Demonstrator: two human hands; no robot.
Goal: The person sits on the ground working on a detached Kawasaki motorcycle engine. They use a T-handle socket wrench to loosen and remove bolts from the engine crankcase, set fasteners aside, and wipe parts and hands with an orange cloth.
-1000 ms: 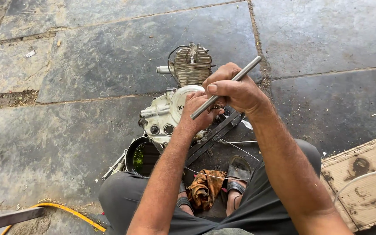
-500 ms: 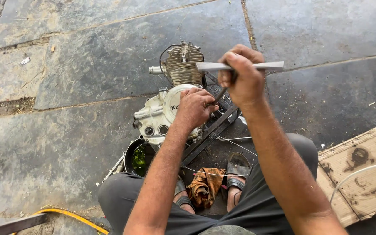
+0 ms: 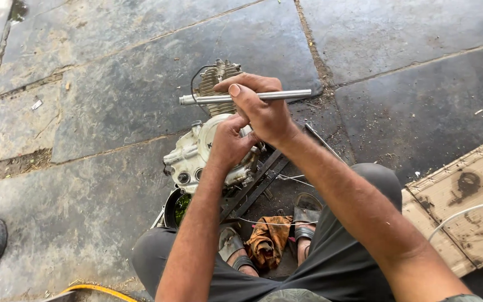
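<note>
Beside the engine (image 3: 208, 151), a black pan (image 3: 175, 208) holds green liquid; right hand (image 3: 264, 112) grips a rod (image 3: 286, 95).

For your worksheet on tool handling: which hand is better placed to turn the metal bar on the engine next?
Right hand: it grips the metal bar. Left hand rests on the engine.

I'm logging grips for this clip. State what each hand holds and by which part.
The right hand grips a silver metal rod near its middle, held level above the engine. The left hand rests on the engine's pale side cover; any grip there cannot be told.
</note>
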